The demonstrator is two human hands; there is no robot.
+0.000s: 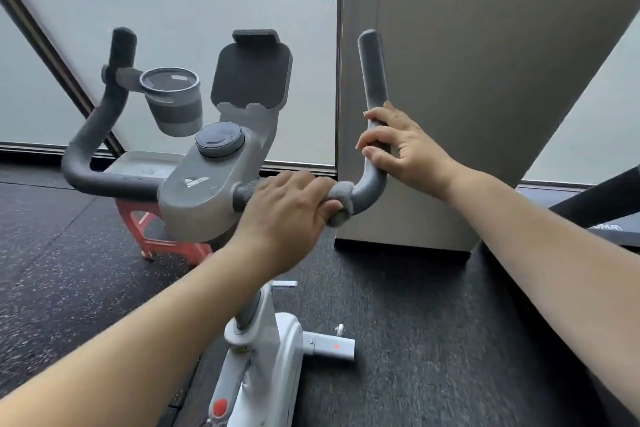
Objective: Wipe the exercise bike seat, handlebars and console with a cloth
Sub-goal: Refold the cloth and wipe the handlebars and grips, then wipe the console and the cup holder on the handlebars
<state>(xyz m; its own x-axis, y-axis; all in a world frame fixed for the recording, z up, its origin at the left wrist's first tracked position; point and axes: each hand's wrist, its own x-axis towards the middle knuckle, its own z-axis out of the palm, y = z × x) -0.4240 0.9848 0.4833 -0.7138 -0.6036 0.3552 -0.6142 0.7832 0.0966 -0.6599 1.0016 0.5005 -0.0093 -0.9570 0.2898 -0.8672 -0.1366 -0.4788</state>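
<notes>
Left hand: the left hand (287, 215) is curled over the grey cloth (341, 206), gripping it wrapped round the handlebar's (375, 180) horizontal stretch just right of the console (204, 191).
Cloth: only its ends show, one at the thumb side and a fuzzy strip beside the console; the rest is hidden under the palm.
Right hand: the right hand (401, 146) grips the bare upright right bar, fingers curled round it, above the bend.
Console: grey housing with a round dial (219, 139), a dark tablet holder (252, 74) rising behind it.
Cup holder: the cup holder (172, 99) is clamped to the left bar.
Frame: the white bike frame (263, 350) stands below on a dark speckled floor (433, 340).
Seat: possibly below the view.
</notes>
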